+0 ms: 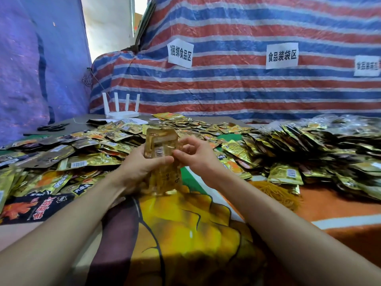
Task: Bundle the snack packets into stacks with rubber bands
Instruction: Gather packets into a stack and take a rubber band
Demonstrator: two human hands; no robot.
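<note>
Head view, centre of frame: an upright stack of snack packets (161,141), flat glossy gold-foil rectangles with a white barcode patch facing the camera, raised above the counter (82,120). Clamped round its lower left side by the left grip (142,165), thumb across the front face, fingers curled behind. Pinched at its right edge by the right grip (198,156), thumb tip on the foil, fingers curled close; too blurred for telling of anything thin between those fingers. Spread over the left and middle of the frame, loose packets (68,159), lying flat and overlapping, crinkled gold and brown foil with orange prints. Piled at the right, heaped packets (309,145), standing on edge in dense fanned rows, shiny and dark-edged. Just in front of that heap, right of centre, a tangled mound of thin yellowish rubber bands (274,191), stringy and matted. Under both forearms, a smooth printed sheet (185,228) in yellow, purple, orange and green. At the far left of the counter, black scissors (54,127) lying flat; just beyond, a white router (121,113) with four straight upright antennas. Across the back, a crinkled woven striped tarp (247,89) in red, blue and white, with white paper signs (180,53) stuck on; at upper left, a plain blue tarp (31,69).
</note>
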